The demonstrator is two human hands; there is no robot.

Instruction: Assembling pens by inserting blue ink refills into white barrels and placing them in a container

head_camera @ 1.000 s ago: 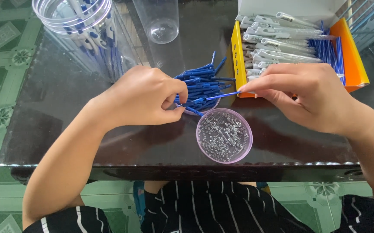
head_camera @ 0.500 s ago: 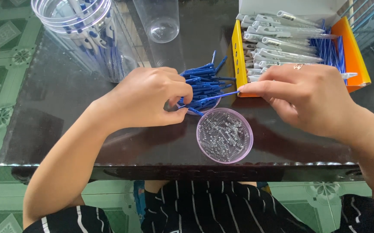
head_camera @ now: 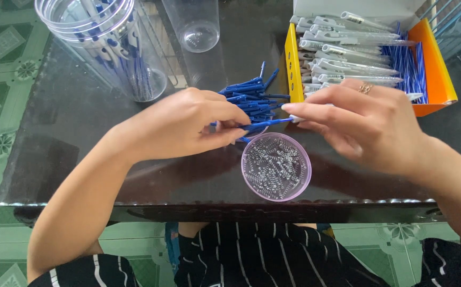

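My left hand [head_camera: 188, 127] pinches one end of a thin blue pen refill [head_camera: 270, 123] over the dark glass table [head_camera: 81, 159]. My right hand [head_camera: 363, 125] grips a white pen barrel, mostly hidden in my fingers, with its tip meeting the refill's other end. Just behind the hands lies a pile of blue refills [head_camera: 251, 95]. A round lilac dish [head_camera: 276, 166] with several small metal springs sits directly below the hands.
A yellow and orange box [head_camera: 437, 74] at the back right holds several white pen barrels and blue refills. A clear round jar [head_camera: 108, 48] with assembled pens stands back left, next to a clear plastic cup [head_camera: 196, 24]. The table's front edge is near my body.
My two hands have drawn closer together above the dish, bringing the refill's end to the barrel tip. The other things have not moved.
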